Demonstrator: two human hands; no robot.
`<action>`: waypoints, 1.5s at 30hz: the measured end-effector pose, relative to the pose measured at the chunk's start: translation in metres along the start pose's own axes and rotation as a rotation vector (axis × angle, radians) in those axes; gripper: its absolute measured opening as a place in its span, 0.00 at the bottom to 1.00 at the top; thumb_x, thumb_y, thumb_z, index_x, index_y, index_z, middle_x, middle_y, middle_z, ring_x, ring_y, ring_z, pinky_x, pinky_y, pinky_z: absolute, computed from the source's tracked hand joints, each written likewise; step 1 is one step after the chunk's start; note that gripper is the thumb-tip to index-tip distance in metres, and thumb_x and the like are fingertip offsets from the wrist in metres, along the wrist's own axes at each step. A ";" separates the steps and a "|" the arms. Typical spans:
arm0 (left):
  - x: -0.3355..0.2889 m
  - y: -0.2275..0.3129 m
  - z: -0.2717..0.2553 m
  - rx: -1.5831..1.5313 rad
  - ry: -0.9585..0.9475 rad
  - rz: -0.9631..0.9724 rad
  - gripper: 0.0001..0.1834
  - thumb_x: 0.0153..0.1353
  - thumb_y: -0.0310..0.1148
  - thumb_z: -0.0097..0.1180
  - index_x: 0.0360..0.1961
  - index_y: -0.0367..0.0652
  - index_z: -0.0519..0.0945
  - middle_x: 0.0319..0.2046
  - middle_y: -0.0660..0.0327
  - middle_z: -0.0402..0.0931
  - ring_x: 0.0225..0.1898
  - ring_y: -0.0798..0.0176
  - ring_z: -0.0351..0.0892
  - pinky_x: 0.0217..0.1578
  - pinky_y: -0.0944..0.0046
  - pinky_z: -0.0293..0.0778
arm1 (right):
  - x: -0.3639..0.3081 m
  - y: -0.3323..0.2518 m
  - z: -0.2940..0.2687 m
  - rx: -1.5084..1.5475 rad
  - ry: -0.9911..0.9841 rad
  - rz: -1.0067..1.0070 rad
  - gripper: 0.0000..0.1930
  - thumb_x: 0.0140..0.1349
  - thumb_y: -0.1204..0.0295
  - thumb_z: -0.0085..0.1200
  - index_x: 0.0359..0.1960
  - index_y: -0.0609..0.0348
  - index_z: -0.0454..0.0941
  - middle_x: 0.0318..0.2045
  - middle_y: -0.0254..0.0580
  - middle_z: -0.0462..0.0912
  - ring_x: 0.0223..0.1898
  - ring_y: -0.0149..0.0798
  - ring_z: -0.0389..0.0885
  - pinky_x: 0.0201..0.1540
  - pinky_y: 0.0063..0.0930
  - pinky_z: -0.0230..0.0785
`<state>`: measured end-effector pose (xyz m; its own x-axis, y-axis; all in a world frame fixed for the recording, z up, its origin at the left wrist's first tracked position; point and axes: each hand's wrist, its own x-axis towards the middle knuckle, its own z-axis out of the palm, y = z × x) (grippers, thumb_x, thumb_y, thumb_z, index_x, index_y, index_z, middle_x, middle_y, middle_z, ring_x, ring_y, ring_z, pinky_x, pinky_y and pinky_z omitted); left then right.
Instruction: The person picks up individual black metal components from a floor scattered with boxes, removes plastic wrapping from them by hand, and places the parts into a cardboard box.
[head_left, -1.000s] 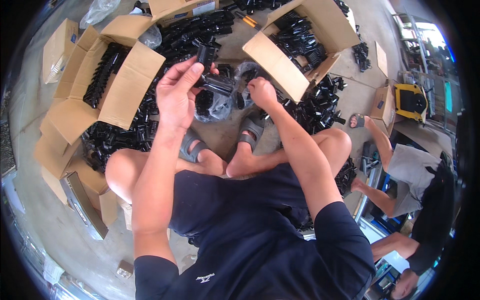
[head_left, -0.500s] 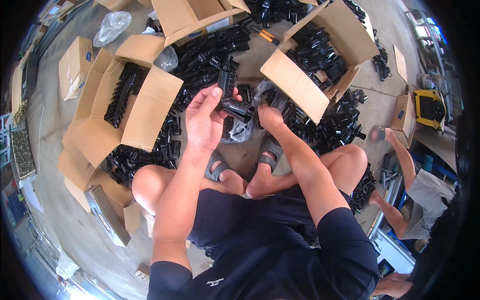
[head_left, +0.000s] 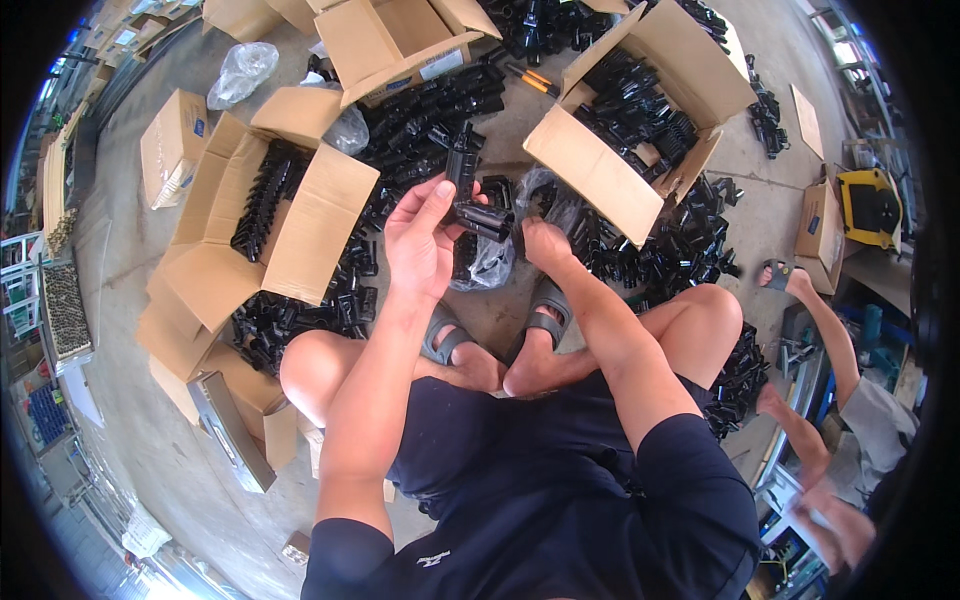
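My left hand (head_left: 424, 238) is closed round a glossy black tubular plastic part (head_left: 482, 220); one branch points up and another juts to the right. Beside that right-hand end is my right hand (head_left: 547, 245), its fingers pinched together. What they hold, if anything, is hidden against the dark parts and a crumpled clear plastic bag (head_left: 492, 262) behind. Beyond my hands lies a heap of similar black parts (head_left: 425, 125). An open cardboard box (head_left: 318, 225) on the left holds a neat row of them, and another open box (head_left: 600, 180) on the right holds many more.
Loose black parts (head_left: 690, 240) lie by my right knee. Orange-and-black tools (head_left: 533, 79) rest between the boxes. Another open carton (head_left: 395, 45) stands farther back, and a closed carton (head_left: 172, 148) sits at far left. At right, a co-worker's arm and sandalled foot (head_left: 778, 275) show near a yellow-and-black object (head_left: 868, 208).
The view has shifted slightly, so the boxes appear farther right. The held black part has tilted a little, and my right hand stays close to its end. The co-worker's arms have moved.
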<state>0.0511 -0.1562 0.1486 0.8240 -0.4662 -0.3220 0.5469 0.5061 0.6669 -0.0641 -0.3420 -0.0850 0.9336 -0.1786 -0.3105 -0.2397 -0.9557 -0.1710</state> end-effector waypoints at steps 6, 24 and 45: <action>-0.009 -0.006 0.010 0.027 -0.004 0.004 0.08 0.68 0.28 0.59 0.45 0.37 0.82 0.41 0.47 0.84 0.40 0.53 0.87 0.43 0.57 0.85 | -0.001 -0.010 0.014 -0.051 -0.001 0.031 0.12 0.62 0.74 0.47 0.43 0.61 0.82 0.40 0.54 0.85 0.39 0.50 0.88 0.41 0.40 0.82; -0.022 -0.004 0.023 0.067 0.018 0.108 0.07 0.68 0.27 0.58 0.44 0.37 0.82 0.40 0.49 0.85 0.40 0.54 0.87 0.43 0.56 0.85 | -0.025 -0.021 -0.198 0.872 0.353 -0.013 0.10 0.59 0.77 0.57 0.41 0.65 0.86 0.31 0.54 0.86 0.31 0.43 0.85 0.35 0.35 0.76; -0.030 -0.042 0.058 0.426 0.016 0.425 0.12 0.64 0.21 0.63 0.48 0.30 0.82 0.42 0.56 0.84 0.42 0.71 0.81 0.47 0.71 0.77 | -0.083 -0.056 -0.252 1.755 0.332 0.173 0.09 0.60 0.78 0.64 0.41 0.70 0.86 0.34 0.42 0.87 0.33 0.28 0.81 0.37 0.23 0.75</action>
<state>-0.0059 -0.2060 0.1694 0.9615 -0.2739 0.0244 0.0639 0.3090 0.9489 -0.0614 -0.3326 0.1859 0.8260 -0.4851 -0.2869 -0.0982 0.3774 -0.9208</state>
